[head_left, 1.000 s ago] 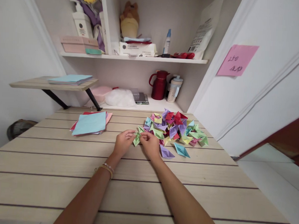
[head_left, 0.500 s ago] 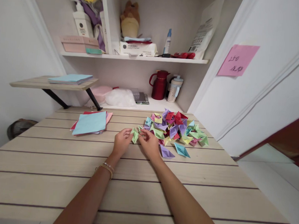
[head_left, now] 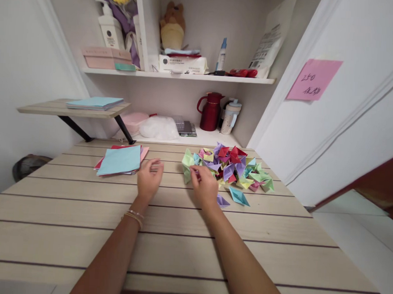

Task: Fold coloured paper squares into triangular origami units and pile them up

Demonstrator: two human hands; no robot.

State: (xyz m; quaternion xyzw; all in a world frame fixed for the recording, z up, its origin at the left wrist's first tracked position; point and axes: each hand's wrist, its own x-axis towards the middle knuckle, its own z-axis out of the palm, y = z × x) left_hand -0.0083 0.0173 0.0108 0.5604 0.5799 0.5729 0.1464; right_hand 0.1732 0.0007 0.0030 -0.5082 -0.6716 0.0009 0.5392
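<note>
Green folded paper (head_left: 187, 165) pinched by right hand (head_left: 206, 187) | left hand (head_left: 149, 178) palm down, loose

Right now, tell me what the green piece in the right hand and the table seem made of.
Green piece, held by the right hand: thin matte paper, judging by sharp creases. Table: pale wood or wood-look laminate, matte; grain and dark grooves show.

Red jug (head_left: 210, 112) beside pale cup (head_left: 230, 118); pink note (head_left: 314, 79).

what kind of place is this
Likely a home craft corner: a wooden table with a pile of folded paper shapes, a stack of coloured sheets, and shelves with a red jug and plush toy.
</note>
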